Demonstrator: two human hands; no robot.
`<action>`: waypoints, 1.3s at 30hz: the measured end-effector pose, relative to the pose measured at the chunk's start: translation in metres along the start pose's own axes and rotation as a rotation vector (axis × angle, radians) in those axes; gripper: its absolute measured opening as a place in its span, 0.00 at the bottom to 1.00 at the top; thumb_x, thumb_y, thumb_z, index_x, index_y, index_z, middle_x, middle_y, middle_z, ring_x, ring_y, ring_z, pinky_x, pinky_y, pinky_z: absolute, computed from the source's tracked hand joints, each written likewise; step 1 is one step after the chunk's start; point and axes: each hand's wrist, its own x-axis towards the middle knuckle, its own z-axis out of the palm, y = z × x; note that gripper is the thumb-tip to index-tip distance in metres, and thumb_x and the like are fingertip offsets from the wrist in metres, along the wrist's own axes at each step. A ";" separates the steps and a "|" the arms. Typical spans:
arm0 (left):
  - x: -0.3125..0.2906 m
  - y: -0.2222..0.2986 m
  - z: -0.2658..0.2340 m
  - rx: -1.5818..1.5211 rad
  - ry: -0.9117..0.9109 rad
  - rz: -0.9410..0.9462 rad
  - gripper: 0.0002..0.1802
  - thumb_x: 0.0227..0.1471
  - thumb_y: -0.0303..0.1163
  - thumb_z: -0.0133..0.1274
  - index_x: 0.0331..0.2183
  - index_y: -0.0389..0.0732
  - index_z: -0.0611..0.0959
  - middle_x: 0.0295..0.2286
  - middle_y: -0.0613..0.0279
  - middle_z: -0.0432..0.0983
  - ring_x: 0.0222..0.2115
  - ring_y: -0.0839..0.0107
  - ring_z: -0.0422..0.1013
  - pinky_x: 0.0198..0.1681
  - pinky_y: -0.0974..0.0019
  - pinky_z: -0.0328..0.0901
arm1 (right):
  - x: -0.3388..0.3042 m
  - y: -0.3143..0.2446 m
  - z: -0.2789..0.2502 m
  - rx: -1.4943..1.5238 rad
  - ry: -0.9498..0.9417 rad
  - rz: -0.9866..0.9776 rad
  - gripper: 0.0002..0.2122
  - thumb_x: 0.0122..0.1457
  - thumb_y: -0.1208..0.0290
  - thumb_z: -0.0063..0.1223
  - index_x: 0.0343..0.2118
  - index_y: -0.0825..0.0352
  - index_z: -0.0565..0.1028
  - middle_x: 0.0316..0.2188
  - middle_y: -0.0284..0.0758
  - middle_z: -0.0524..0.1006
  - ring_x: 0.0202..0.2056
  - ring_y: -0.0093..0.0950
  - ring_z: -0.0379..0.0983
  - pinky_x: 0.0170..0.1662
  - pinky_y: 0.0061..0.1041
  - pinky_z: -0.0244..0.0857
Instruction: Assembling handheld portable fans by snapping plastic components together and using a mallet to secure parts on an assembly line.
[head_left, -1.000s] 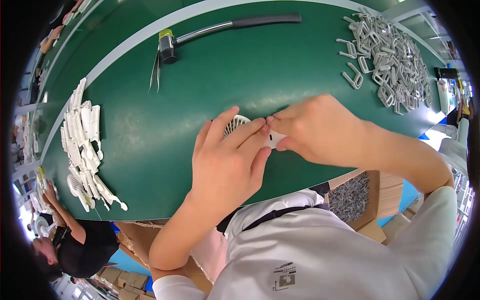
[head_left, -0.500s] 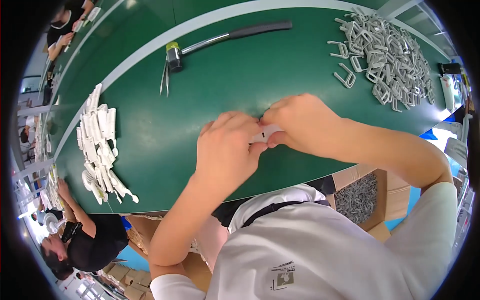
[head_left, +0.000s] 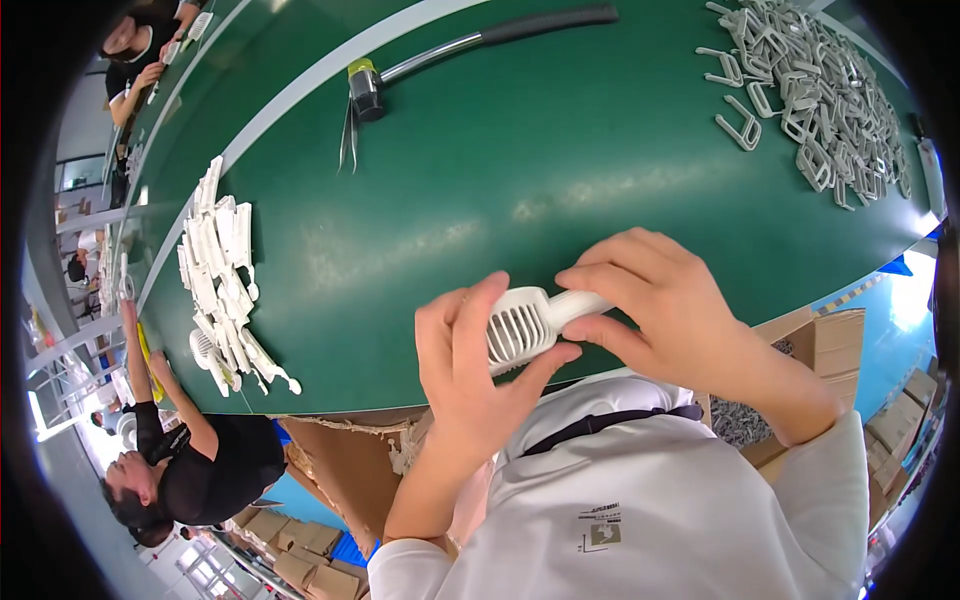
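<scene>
A white plastic hairbrush-like piece (head_left: 520,325) with a slotted head and a narrow handle is held between my two hands, just above the near edge of the green table. My left hand (head_left: 470,365) grips the head, with fingers on its far side and the thumb along the near side. The handle is pinched between the thumb and fingers of my right hand (head_left: 650,300), which hides its end. The slots face up.
White plastic parts (head_left: 222,280) lie piled at the left. Beyond are a mallet (head_left: 367,95) and tweezers (head_left: 347,135). Grey U-shaped pieces (head_left: 830,100) heap at the far right. A cardboard box (head_left: 835,345) holding small grey parts stands below the table. Another person (head_left: 215,455) works at the left.
Both hands have come nearer and slightly right, and have moved apart. The slotted head and handle, mostly hidden before, now show. The view has shifted a little.
</scene>
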 end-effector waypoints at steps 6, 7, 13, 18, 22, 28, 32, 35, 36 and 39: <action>-0.001 0.006 -0.011 -0.002 -0.121 0.053 0.38 0.40 0.25 0.72 0.54 0.37 0.74 0.43 0.53 0.70 0.38 0.58 0.68 0.40 0.60 0.65 | -0.007 0.000 0.007 0.012 0.003 0.035 0.19 0.48 0.65 0.71 0.42 0.66 0.81 0.37 0.37 0.83 0.38 0.36 0.79 0.39 0.33 0.71; -0.002 0.007 -0.010 0.026 -0.112 0.066 0.38 0.39 0.25 0.72 0.54 0.37 0.75 0.42 0.54 0.71 0.38 0.58 0.68 0.39 0.60 0.64 | -0.009 -0.003 0.011 0.004 0.057 0.038 0.18 0.49 0.65 0.70 0.42 0.66 0.81 0.36 0.36 0.83 0.36 0.37 0.79 0.39 0.33 0.71; 0.001 -0.011 -0.025 0.000 -0.168 0.146 0.36 0.37 0.27 0.73 0.50 0.36 0.76 0.39 0.54 0.70 0.36 0.59 0.67 0.38 0.61 0.64 | -0.017 0.011 -0.005 -0.002 -0.046 -0.029 0.16 0.51 0.65 0.69 0.40 0.65 0.80 0.33 0.34 0.82 0.33 0.36 0.78 0.37 0.33 0.71; 0.001 -0.015 -0.028 -0.118 -0.200 0.133 0.37 0.36 0.27 0.74 0.50 0.41 0.77 0.40 0.58 0.73 0.37 0.59 0.67 0.38 0.59 0.63 | -0.033 0.011 -0.002 -0.066 -0.094 -0.049 0.15 0.54 0.66 0.68 0.42 0.65 0.79 0.31 0.35 0.81 0.31 0.35 0.78 0.36 0.32 0.72; 0.003 -0.023 -0.029 -0.063 -0.183 0.211 0.40 0.34 0.27 0.75 0.52 0.40 0.77 0.44 0.54 0.73 0.40 0.59 0.69 0.42 0.59 0.65 | -0.027 0.010 -0.002 0.049 -0.014 -0.019 0.16 0.56 0.67 0.66 0.45 0.67 0.79 0.31 0.37 0.80 0.29 0.34 0.78 0.33 0.30 0.72; 0.024 -0.042 -0.037 -0.387 -0.111 0.357 0.55 0.33 0.56 0.77 0.57 0.38 0.73 0.55 0.38 0.70 0.54 0.40 0.70 0.60 0.46 0.65 | -0.017 0.002 -0.025 0.956 -0.352 0.740 0.13 0.65 0.70 0.56 0.47 0.74 0.78 0.31 0.42 0.83 0.24 0.25 0.78 0.29 0.23 0.72; 0.037 -0.049 -0.035 -0.163 0.038 0.603 0.56 0.20 0.57 0.81 0.50 0.38 0.78 0.40 0.43 0.82 0.49 0.41 0.76 0.51 0.41 0.72 | -0.016 0.047 -0.022 1.771 -0.642 0.852 0.17 0.65 0.67 0.55 0.48 0.79 0.78 0.36 0.42 0.83 0.31 0.26 0.80 0.35 0.21 0.73; 0.033 -0.051 -0.039 -0.388 -0.058 0.324 0.46 0.22 0.49 0.83 0.43 0.35 0.81 0.33 0.51 0.83 0.43 0.50 0.80 0.47 0.50 0.76 | 0.020 0.012 -0.023 1.166 -0.517 0.697 0.23 0.66 0.58 0.56 0.56 0.72 0.73 0.46 0.44 0.79 0.43 0.36 0.78 0.50 0.31 0.71; 0.047 -0.040 -0.036 -0.370 -0.004 0.322 0.35 0.29 0.42 0.81 0.39 0.38 0.84 0.35 0.55 0.83 0.33 0.62 0.81 0.38 0.64 0.76 | 0.030 0.010 -0.023 1.160 -0.518 0.693 0.23 0.66 0.58 0.56 0.56 0.72 0.73 0.46 0.44 0.79 0.43 0.36 0.78 0.50 0.31 0.71; 0.067 -0.047 -0.026 -0.294 0.061 0.190 0.35 0.27 0.39 0.82 0.39 0.38 0.83 0.29 0.59 0.79 0.25 0.66 0.74 0.30 0.66 0.69 | 0.054 -0.009 -0.026 0.108 -0.307 -0.066 0.21 0.63 0.59 0.58 0.53 0.69 0.72 0.41 0.46 0.77 0.42 0.45 0.77 0.43 0.37 0.71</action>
